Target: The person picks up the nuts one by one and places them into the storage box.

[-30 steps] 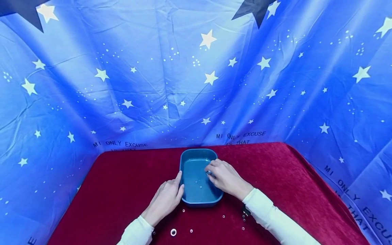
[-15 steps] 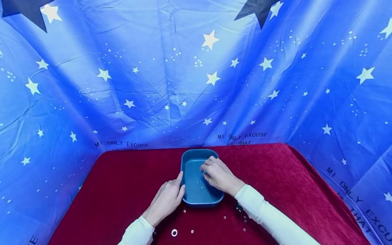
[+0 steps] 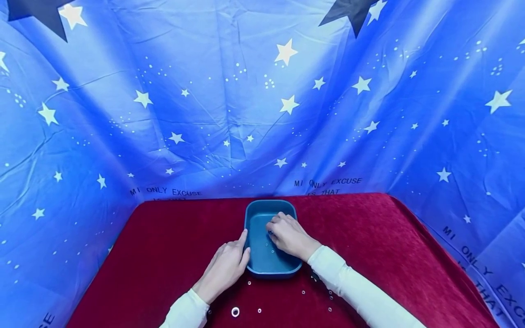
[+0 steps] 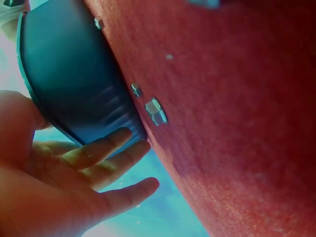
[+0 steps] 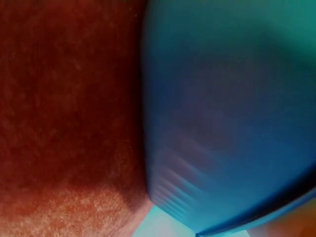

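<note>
Left hand (image 3: 224, 265) straight-fingered against blue bin (image 3: 259, 260), right hand (image 3: 289, 235) curled round small metal piece (image 3: 270, 233)

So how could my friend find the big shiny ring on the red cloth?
Find the red cloth, then the open blue box standing on it. In the head picture, go down from the box and a little left, past a small ring, to the big silvery ring. It's much bigger than any of the small ones around it.
</note>
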A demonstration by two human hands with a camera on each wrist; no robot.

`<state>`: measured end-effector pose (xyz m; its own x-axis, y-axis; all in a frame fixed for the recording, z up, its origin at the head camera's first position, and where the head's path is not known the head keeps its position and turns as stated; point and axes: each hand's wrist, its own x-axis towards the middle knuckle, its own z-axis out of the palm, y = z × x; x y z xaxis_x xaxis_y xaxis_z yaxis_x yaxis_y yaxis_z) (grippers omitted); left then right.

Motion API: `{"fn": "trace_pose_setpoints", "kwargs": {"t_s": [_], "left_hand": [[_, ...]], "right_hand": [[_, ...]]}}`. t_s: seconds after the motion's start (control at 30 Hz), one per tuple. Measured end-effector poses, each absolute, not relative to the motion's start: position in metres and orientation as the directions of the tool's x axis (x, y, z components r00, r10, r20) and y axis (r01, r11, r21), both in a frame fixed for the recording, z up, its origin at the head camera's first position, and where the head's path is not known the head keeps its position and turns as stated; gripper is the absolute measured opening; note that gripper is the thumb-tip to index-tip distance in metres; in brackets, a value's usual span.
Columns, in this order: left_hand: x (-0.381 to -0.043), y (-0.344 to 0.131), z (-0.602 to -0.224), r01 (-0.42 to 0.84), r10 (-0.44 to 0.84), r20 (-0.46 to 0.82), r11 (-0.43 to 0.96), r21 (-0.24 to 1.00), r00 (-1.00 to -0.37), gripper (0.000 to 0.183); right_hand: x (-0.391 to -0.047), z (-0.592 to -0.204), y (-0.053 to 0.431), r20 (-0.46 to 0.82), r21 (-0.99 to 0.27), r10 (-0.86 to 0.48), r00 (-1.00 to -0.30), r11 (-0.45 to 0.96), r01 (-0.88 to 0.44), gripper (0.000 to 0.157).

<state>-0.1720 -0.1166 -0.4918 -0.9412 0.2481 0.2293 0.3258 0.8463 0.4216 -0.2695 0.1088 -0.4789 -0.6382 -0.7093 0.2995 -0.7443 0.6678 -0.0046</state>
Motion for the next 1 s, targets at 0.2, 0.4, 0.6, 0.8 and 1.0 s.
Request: {"fn": "trace_pose_setpoints", "kwargs": {"t_s": [0.2,0.4,0.6,0.8,1.0], "left_hand": [[-0.173,-0.116,-0.492,0.328,0.247,0.238,0.848,0.416,-0.939,0.06],[-0.174,-0.115,-0.495,0.347,0.255,0.271,0.857,0.38,-0.928,0.058],[-0.175,-0.114,-0.495,0.362,0.262,0.295,0.858,0.365,-0.919,0.057],[-0.175,-0.115,-0.496,0.361,0.264,0.288,0.855,0.371,-0.921,0.058],[-0.175,-0.115,-0.497,0.373,0.268,0.311,0.856,0.357,-0.912,0.057]], "right_hand": [[-0.275,-0.483,0.107,0.302,0.003,-0.704,-0.642,0.675,-0.738,0.009],[-0.277,-0.485,0.107,0.303,0.017,-0.706,-0.64,0.676,-0.737,0.006],[-0.278,-0.487,0.108,0.297,0.014,-0.705,-0.644,0.677,-0.736,0.006],[-0.28,-0.49,0.108,0.293,0.01,-0.706,-0.644,0.676,-0.737,0.007],[-0.28,-0.491,0.108,0.293,0.028,-0.708,-0.642,0.678,-0.735,0.01]]}}
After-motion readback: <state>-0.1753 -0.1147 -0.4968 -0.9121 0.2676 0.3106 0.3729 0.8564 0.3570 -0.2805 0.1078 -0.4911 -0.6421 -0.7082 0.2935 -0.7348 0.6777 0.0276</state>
